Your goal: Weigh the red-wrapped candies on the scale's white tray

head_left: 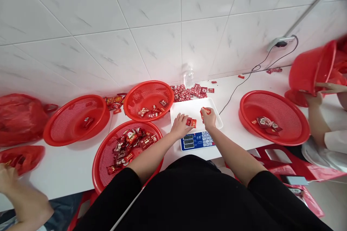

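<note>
A white scale tray lies in front of me, with the scale's blue keypad panel on its near side. My left hand is over the tray's left part, palm down with fingers apart. Its fingertips are beside a few small red wrapped candies; whether they touch cannot be told. My right hand is closed round red candy packets above the tray's right part. A red colander heaped with red packets stands under my left forearm.
Another colander and a pile of red packets lie behind the tray, near a clear bottle. More colanders stand at both sides. A black cable crosses the table. Co-workers' hands work at either side.
</note>
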Demonstrator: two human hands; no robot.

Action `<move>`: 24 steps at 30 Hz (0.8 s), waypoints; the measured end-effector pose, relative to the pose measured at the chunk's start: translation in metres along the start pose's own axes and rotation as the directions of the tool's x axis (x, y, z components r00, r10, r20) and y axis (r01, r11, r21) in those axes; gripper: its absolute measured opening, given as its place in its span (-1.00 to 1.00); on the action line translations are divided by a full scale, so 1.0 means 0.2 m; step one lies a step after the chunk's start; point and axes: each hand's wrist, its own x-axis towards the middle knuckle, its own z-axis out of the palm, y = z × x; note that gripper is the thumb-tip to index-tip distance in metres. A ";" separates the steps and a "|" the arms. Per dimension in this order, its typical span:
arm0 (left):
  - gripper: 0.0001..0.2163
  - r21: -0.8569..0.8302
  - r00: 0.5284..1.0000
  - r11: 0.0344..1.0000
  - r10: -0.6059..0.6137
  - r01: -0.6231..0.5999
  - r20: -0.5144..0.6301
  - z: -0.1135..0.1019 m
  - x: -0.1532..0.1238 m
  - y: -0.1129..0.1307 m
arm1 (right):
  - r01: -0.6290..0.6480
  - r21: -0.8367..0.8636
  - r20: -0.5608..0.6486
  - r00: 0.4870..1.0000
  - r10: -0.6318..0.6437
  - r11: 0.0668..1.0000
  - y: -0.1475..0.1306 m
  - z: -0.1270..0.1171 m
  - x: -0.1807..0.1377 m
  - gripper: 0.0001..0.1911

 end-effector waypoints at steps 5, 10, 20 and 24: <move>-0.42 0.156 0.989 0.982 -0.121 0.107 0.082 0.06 0.13 0.13 | -0.113 0.122 0.065 0.992 0.105 0.986 -0.01 -0.13 -0.03 -0.56; -0.70 0.223 0.999 0.974 -0.036 0.038 -0.013 0.11 0.13 0.13 | -0.272 0.231 0.207 0.952 0.226 0.934 0.02 -0.24 -0.05 -0.55; -0.80 -0.427 0.904 0.858 -0.389 0.286 -0.177 0.02 0.27 0.08 | -0.588 0.278 0.545 0.748 0.380 0.759 -0.02 -0.32 0.00 -0.64; -0.87 -0.836 0.867 0.519 -0.485 0.179 -0.115 0.03 0.23 0.18 | -0.747 0.246 0.719 0.568 0.400 0.618 -0.04 -0.33 0.02 -0.76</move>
